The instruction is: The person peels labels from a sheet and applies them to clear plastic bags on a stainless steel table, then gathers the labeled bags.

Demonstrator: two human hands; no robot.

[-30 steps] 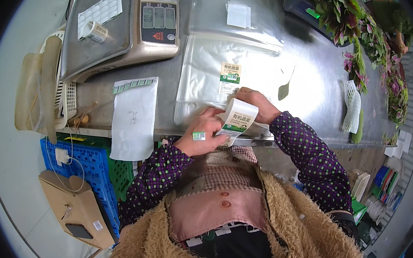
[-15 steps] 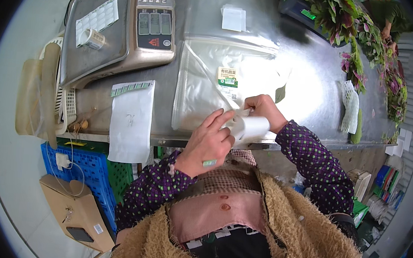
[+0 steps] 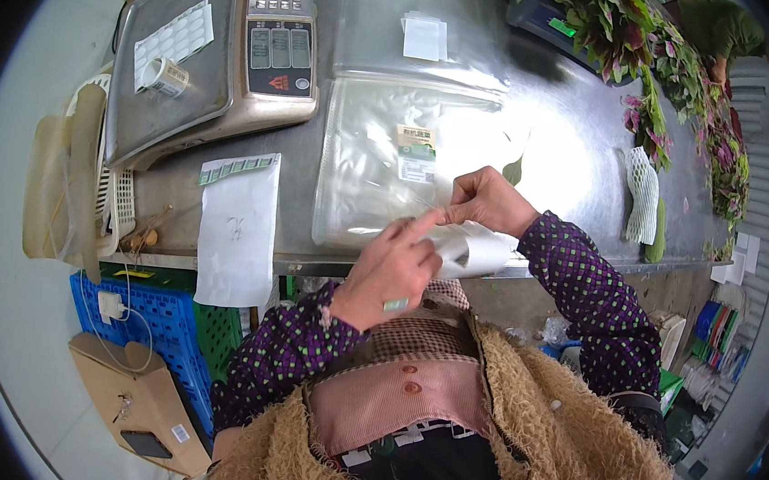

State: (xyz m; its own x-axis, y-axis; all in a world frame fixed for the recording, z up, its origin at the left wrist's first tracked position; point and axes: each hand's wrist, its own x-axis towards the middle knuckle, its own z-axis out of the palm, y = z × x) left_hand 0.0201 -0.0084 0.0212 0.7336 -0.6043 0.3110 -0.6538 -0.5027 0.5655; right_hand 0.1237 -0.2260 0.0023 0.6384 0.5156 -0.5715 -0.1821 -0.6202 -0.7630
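While the right hand (image 3: 492,203), pinched narrow, meets the loosely curled left hand (image 3: 389,275) (what either grips cannot be told), a white label roll (image 3: 488,251) shows just below, at the front edge of the desk (image 3: 600,199).

Worn on the head, one wide fisheye view looks down — close above the hands (image 3: 386,277) and table (image 3: 579,216).

Where fingertips of left hand (image 3: 389,275) and right hand (image 3: 495,204) meet, contents of pinch too small to tell. White roll (image 3: 484,254), just below right hand, partly hidden by left hand. Far beyond right hand, leafy stems (image 3: 608,31) and co-worker (image 3: 724,34) cut off.
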